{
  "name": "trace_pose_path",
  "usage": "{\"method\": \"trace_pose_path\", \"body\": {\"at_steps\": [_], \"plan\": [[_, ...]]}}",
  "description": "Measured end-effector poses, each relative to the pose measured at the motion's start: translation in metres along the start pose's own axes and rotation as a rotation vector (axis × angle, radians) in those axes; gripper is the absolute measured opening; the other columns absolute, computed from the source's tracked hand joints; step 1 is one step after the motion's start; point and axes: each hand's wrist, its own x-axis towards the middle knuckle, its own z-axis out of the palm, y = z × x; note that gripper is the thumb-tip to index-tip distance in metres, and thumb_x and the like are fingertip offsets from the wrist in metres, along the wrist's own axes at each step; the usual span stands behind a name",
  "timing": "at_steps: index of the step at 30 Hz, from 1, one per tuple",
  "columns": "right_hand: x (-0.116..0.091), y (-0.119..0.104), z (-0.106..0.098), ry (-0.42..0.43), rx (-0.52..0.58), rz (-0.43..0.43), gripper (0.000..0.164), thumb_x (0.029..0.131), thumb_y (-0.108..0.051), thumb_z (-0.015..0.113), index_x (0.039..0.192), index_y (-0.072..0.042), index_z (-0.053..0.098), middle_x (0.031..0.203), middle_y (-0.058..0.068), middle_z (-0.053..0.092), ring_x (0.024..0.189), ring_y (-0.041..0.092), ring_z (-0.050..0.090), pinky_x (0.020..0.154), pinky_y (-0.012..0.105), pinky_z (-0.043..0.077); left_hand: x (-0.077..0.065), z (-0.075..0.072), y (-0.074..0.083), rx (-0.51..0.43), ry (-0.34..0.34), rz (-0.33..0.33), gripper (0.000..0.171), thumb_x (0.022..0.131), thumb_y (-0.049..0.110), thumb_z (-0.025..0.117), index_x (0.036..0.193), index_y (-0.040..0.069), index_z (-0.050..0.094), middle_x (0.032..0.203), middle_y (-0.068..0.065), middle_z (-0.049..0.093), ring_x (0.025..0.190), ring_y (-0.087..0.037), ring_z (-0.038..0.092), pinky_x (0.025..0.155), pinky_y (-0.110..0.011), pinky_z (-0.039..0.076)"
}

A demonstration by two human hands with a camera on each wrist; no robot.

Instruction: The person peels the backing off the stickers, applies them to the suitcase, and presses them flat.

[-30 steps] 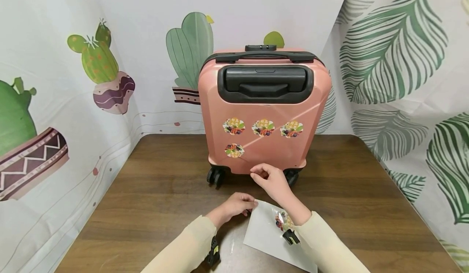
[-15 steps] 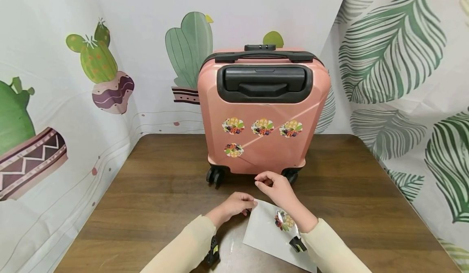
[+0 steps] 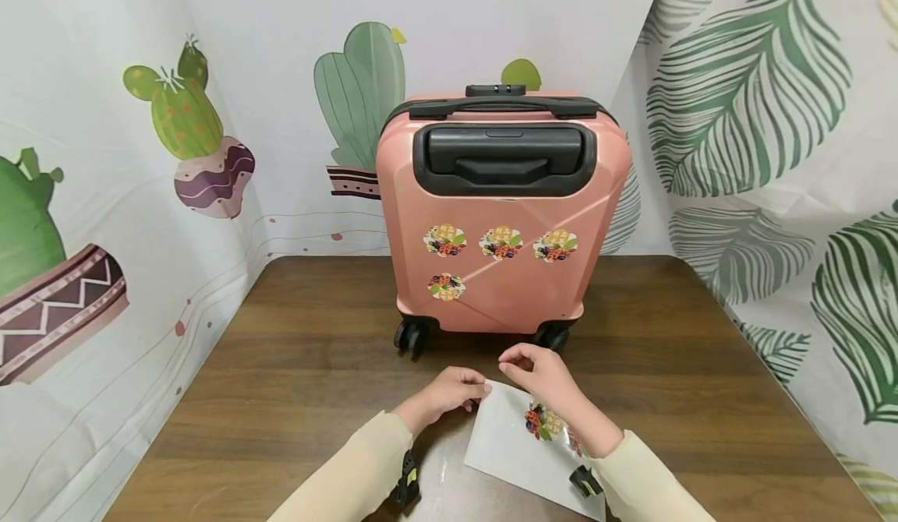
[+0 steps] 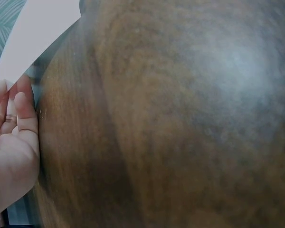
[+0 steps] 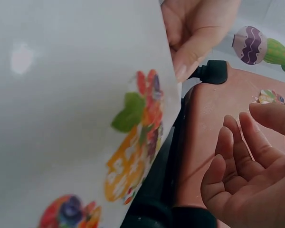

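My left hand [image 3: 449, 396] pinches the upper left corner of a white sticker sheet [image 3: 505, 448] between thumb and fingers, low over the table. In the left wrist view that hand [image 4: 14, 137] grips the sheet's corner [image 4: 38, 35]. On the sheet lies a round fruit sticker [image 3: 542, 421]; another sticker [image 5: 73, 211] shows partly in the right wrist view. My right hand [image 3: 543, 378] hovers above the sheet's upper edge, fingers loosely bent. Seen from its wrist, the right hand [image 5: 256, 166] holds nothing between thumb and fingertips.
Behind the hands a pink suitcase [image 3: 505, 296] stands upright on black wheels [image 3: 410, 336]. Its face bears a row of three fruit stickers [image 3: 501, 243] and one sticker [image 3: 447, 287] below at left. A brown wooden table [image 3: 302, 397] supports everything, with a printed cloth [image 3: 266, 117] hanging behind.
My right hand has drawn back from the suitcase, down and to the right over the sheet. The left hand keeps its hold on the corner, nearly still.
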Motion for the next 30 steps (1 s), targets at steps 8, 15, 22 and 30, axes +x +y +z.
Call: {"method": "trace_pose_path", "body": {"at_steps": [8, 15, 22, 30], "plan": [[-0.008, 0.011, -0.005, -0.045, 0.005, 0.057, 0.012, 0.095, -0.016, 0.071, 0.102, -0.007, 0.075, 0.093, 0.004, 0.074, 0.077, 0.013, 0.056, 0.067, 0.024, 0.047, 0.001, 0.000, -0.001, -0.006, 0.002, 0.002, 0.023, 0.098, 0.013, 0.066, 0.107, -0.006, 0.073, 0.089, -0.005, 0.069, 0.071, -0.009, 0.056, 0.065, -0.024, 0.050], [-0.014, 0.022, -0.010, -0.115, -0.021, 0.050, 0.016, 0.095, -0.016, 0.070, 0.104, -0.004, 0.073, 0.092, 0.005, 0.072, 0.078, 0.009, 0.056, 0.068, 0.023, 0.047, -0.001, 0.001, 0.002, 0.008, 0.016, -0.005, 0.022, 0.099, 0.013, 0.066, 0.108, -0.006, 0.073, 0.091, -0.007, 0.069, 0.072, -0.009, 0.056, 0.065, -0.024, 0.051], [-0.018, 0.032, -0.016, -0.203, -0.044, 0.059, 0.020, 0.095, -0.016, 0.069, 0.107, -0.001, 0.072, 0.095, 0.007, 0.071, 0.081, 0.013, 0.057, 0.070, 0.025, 0.048, -0.002, 0.002, 0.002, 0.014, 0.035, -0.010, 0.022, 0.099, 0.013, 0.066, 0.109, -0.006, 0.073, 0.094, -0.010, 0.070, 0.075, -0.009, 0.057, 0.065, -0.024, 0.051], [-0.022, 0.041, -0.025, -0.298, -0.017, 0.092, 0.025, 0.096, -0.019, 0.068, 0.110, 0.001, 0.072, 0.097, 0.008, 0.071, 0.084, 0.014, 0.058, 0.072, 0.029, 0.050, -0.002, 0.002, 0.002, 0.017, 0.038, -0.020, 0.022, 0.099, 0.013, 0.066, 0.110, -0.005, 0.073, 0.095, -0.009, 0.070, 0.074, -0.010, 0.056, 0.065, -0.024, 0.051]]}}
